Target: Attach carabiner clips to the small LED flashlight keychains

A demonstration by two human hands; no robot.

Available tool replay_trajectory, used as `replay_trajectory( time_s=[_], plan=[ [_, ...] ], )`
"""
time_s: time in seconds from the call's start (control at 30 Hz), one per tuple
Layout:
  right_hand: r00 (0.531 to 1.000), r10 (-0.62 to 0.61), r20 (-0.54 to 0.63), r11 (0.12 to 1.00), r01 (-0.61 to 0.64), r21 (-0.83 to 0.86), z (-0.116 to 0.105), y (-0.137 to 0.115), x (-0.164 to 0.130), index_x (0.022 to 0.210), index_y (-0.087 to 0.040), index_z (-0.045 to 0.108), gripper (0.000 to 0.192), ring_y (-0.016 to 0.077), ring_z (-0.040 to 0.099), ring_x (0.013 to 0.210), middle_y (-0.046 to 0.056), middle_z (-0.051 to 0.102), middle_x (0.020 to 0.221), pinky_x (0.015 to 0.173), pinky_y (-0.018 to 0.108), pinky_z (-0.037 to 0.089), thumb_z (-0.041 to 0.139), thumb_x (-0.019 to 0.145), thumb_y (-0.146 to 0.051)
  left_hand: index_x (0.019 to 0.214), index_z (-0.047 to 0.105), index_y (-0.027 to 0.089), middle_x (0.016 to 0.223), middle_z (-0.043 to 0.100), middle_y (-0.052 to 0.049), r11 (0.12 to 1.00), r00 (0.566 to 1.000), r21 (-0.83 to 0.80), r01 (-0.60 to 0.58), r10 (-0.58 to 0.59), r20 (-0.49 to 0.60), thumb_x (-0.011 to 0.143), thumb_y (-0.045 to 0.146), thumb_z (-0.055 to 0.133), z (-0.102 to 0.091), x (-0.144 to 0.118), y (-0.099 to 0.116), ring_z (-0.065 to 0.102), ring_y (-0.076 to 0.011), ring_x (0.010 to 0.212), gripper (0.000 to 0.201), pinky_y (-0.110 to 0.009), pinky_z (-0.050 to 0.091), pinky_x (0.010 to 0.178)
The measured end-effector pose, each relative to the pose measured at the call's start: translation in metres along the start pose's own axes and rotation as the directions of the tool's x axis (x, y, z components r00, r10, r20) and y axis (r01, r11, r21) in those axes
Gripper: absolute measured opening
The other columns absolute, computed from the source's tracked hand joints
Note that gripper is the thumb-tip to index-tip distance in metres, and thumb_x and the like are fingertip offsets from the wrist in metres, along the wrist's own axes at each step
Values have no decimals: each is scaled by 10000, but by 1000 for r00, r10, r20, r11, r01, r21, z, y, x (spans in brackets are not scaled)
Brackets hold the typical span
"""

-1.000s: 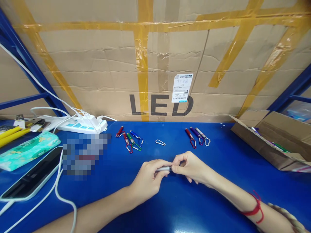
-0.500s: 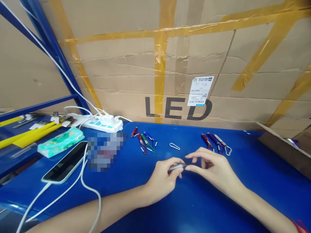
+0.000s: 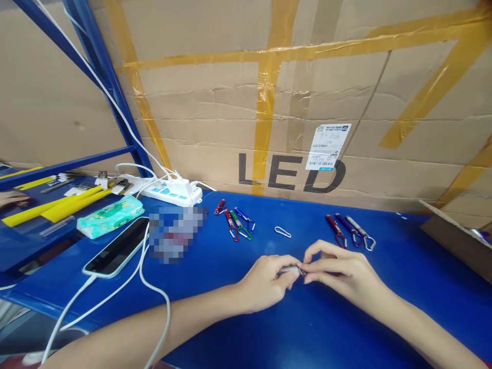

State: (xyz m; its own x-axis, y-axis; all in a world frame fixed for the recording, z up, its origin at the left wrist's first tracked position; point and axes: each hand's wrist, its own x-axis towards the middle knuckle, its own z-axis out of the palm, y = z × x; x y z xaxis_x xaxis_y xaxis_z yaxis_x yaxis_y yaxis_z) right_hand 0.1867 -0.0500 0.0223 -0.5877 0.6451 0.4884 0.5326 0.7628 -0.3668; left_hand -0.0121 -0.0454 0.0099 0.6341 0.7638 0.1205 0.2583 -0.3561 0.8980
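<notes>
My left hand (image 3: 265, 284) is closed around a small silver keychain flashlight (image 3: 289, 269), mostly covered by the fingers. At its right end, my right hand (image 3: 344, 269) pinches the tip between thumb and fingers; the detail there is too small to make out. Just beyond the hands a loose silver carabiner clip (image 3: 283, 232) lies on the blue table (image 3: 246, 338). Flashlights with clips lie to its left: a red one (image 3: 230, 224), a green one (image 3: 242, 225) and a blue one (image 3: 243, 215). Right of it are a dark red (image 3: 333, 225), a purple (image 3: 346, 226) and a silver one (image 3: 355, 225).
At left are a phone (image 3: 117, 248) with a white cable (image 3: 144, 277) crossing my left forearm, a tissue pack (image 3: 110, 215) and a power strip (image 3: 172, 193). A large cardboard box (image 3: 215, 123) stands behind; an open carton (image 3: 457, 246) is at right. Another person's hand (image 3: 13, 199) shows far left.
My right thumb and fingers have closed onto the flashlight's end, where they were apart before. The view has shifted slightly left, and another person's hand has come into view.
</notes>
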Motion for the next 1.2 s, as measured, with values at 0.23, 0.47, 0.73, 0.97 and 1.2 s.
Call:
replay_trajectory(
  time_s=[0.23,0.47,0.73,0.97,1.2],
  plan=[
    [998,38,53,997,-41,60,-1,1,1,751,-229,691,176,43,532,545,8,585,838,519,165,394,546,850,-246,944,608,110,614,496,28,996,990,-14,89,-87,110,855,157,433,-4,3,0,425,-63,536,201,-153,316,520],
    [997,70,-44,998,-69,6,5,-1,-3,689,-254,679,169,36,521,552,-27,575,779,512,160,370,587,824,-297,778,586,123,660,494,26,989,986,147,21,-44,159,868,167,436,-5,2,0,437,-63,580,181,-154,319,558],
    [994,28,-105,987,-44,-155,4,-10,-1,649,-248,659,246,18,494,490,-48,588,763,436,163,323,548,849,-338,783,525,137,689,486,16,951,984,291,-107,61,165,886,162,423,-2,2,-5,433,-92,636,147,-181,315,620],
    [996,62,-66,990,-70,-118,3,-10,-1,679,-217,643,252,38,514,529,-19,579,795,480,165,358,516,871,-319,791,530,152,693,493,13,944,988,305,-125,89,130,891,189,400,1,3,-12,447,-104,653,167,-196,321,636],
    [990,137,-39,991,-137,-2,6,-6,-4,716,-206,652,165,54,515,585,-5,563,827,543,186,379,554,845,-242,758,509,154,690,493,22,958,985,242,-154,129,114,879,181,411,0,6,-15,443,-94,653,158,-184,312,626]
  ],
)
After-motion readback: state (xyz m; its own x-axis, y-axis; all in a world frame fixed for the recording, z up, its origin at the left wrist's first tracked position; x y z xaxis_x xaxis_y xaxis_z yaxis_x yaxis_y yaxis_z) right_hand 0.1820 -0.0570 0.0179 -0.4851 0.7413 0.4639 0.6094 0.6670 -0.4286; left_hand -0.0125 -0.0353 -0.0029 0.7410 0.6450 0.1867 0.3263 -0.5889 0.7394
